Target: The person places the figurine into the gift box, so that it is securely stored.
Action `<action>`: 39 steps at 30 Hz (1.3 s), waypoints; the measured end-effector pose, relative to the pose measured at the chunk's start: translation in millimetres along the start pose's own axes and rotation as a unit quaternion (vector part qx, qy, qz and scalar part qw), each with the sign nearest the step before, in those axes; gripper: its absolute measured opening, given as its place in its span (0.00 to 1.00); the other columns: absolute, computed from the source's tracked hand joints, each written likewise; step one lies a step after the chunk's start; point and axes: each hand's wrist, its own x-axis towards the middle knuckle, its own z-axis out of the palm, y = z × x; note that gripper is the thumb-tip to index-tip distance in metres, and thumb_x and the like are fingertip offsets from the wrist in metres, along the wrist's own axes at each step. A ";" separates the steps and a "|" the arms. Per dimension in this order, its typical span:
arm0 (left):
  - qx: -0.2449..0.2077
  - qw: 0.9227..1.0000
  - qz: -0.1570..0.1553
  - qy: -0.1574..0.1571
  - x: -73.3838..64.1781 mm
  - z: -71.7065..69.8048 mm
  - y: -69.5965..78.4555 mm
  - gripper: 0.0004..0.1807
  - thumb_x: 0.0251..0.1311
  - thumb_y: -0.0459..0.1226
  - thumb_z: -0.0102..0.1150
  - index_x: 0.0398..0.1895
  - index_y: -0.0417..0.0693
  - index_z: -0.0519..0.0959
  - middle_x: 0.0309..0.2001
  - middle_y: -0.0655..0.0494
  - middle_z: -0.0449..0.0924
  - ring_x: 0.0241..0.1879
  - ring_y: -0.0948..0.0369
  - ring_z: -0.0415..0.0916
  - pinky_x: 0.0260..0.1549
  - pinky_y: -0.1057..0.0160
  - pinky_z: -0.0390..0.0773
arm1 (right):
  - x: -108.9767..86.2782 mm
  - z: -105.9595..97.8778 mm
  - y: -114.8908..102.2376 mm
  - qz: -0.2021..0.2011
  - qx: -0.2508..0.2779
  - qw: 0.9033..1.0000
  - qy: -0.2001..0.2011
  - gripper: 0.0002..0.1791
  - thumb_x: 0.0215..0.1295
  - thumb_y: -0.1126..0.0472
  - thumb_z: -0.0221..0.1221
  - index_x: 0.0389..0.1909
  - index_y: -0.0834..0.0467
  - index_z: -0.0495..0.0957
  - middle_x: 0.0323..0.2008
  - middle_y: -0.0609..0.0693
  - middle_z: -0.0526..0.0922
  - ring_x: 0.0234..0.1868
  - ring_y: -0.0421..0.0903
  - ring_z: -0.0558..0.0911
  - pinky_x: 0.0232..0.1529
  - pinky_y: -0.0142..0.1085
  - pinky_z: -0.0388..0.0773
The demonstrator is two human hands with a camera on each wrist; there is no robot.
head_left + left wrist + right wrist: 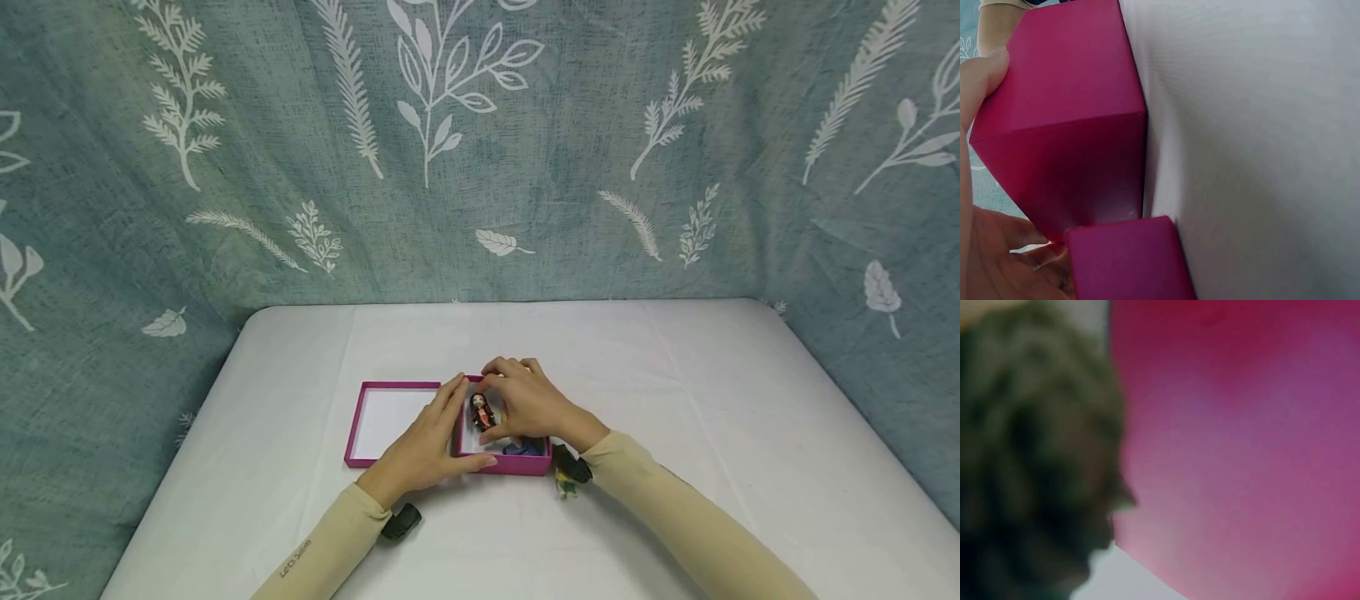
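A magenta box with a white inside stands at mid-table. My left hand lies at its left side, fairly straight fingers along the left wall and the thumb at the front rim; the left wrist view shows the thumb on the rim. Inside lies a small doll figurine with dark hair and a red outfit. My right hand reaches into the box, index finger and thumb at the two ends of this figurine. A blue piece lies under that hand, partly hidden.
A shallow magenta lid, white inside, lies left of the box. A small green and yellow figure is by the box's front right corner; a dark blurred shape fills the left of the right wrist view. A patterned curtain hangs behind the white table.
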 end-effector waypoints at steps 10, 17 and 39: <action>0.003 1.000 0.003 0.003 0.6 0.3 -1.0 0.63 0.52 0.68 0.60 0.79 0.45 0.41 0.79 0.48 0.42 0.75 0.49 0.52 0.69 0.46 0.62 | 2.6 6.8 1.0 0.016 -0.041 0.999 -0.021 0.38 0.38 0.34 0.75 0.52 0.48 0.81 0.57 0.49 0.75 0.58 0.49 0.73 0.64 0.54 0.61; 0.009 1.000 0.007 0.009 0.9 1.0 -1.9 0.63 0.52 0.68 0.61 0.79 0.45 0.42 0.78 0.47 0.43 0.74 0.49 0.53 0.69 0.46 0.63 | 4.8 10.1 0.7 0.027 -0.058 0.998 -0.021 0.39 0.36 0.31 0.74 0.51 0.47 0.82 0.57 0.49 0.75 0.58 0.50 0.74 0.64 0.54 0.61; 0.003 1.000 0.012 0.006 0.8 2.8 -2.9 0.62 0.53 0.68 0.60 0.79 0.45 0.41 0.78 0.46 0.43 0.75 0.47 0.52 0.69 0.45 0.62 | 3.7 8.8 -5.2 0.048 -0.055 0.997 -0.016 0.40 0.33 0.29 0.73 0.52 0.44 0.83 0.54 0.48 0.77 0.55 0.50 0.74 0.61 0.55 0.61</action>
